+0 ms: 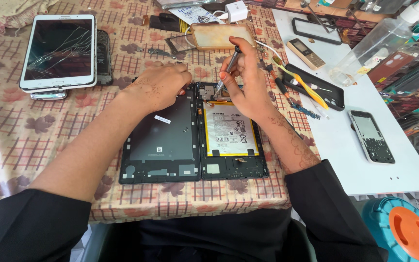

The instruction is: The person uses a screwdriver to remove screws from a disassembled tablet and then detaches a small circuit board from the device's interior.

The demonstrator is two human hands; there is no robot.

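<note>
Head view: a person sits at a table with a checked, flowered cloth, both bare hands over an opened tablet.
Tablet body: the opened tablet lies flat just in front of the person, its long axis running away from them, a pale battery in the middle.
Back cover: the dark back cover lies touching the tablet's left edge, inner face up.
Screwdriver: the screwdriver stands steeply tilted, handle up and away, tip down at the tablet's top edge, above the battery.
Key relation: the tip's spot lies between the two hands, closer to the right hand, which is directly over it; the left hand sits just to its left.
Right hand: the right hand is curled closed, fingertips pinching the screwdriver's shaft and handle, heel of the hand over the battery's upper right.
Left hand: the left hand is loosely folded, knuckles up, holding no tool, fingertips pressing at the seam where cover meets tablet.
Nearby: a cracked white tablet lies well apart to the left; a white board on the right carries a small phone.
</note>
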